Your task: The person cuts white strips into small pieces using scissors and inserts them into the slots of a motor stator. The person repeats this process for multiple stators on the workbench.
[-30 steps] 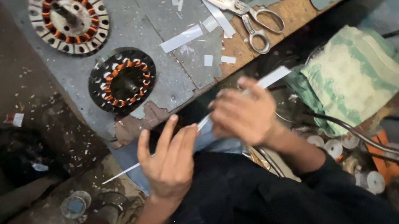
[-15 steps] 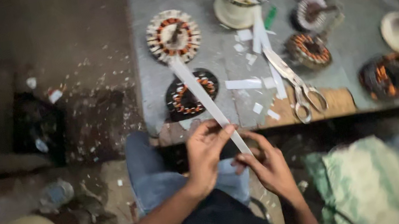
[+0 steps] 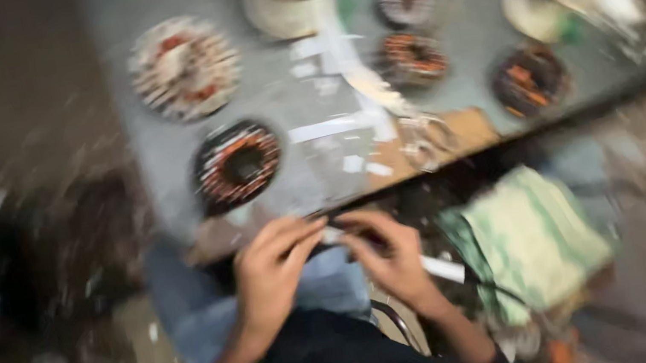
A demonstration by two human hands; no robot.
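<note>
Both of my hands pinch one long white strip over my lap, near the table's near edge. My left hand [image 3: 272, 267] closes its fingertips on the strip's left end, fingers curled toward the right. My right hand [image 3: 392, 261] meets it fingertip to fingertip, thumb and fingers shut on the same white strip [image 3: 443, 269], which passes under the right palm and shows again to the right of that hand, running down and to the right. Motion blur hides the exact contact points, so I cannot tell how much of the strip lies between the two grips.

Left to right, beyond the hands: a pale round stator [image 3: 184, 67] sits on the far left part of the grey table [image 3: 155, 156]. Nearer, a dark stator with copper windings [image 3: 238, 163] lies just beyond my left hand, close to the table's near edge. White paper offcuts [image 3: 323, 129] are scattered in the middle of the table. Scissors [image 3: 419, 136] appear to lie on a brown board at the near edge, beyond my right hand, though blurred. Further right, another dark wound stator [image 3: 529, 78] rests on the table. A green striped cloth [image 3: 535, 238] lies off the table to the right of my right hand, near the strip's free end.
</note>
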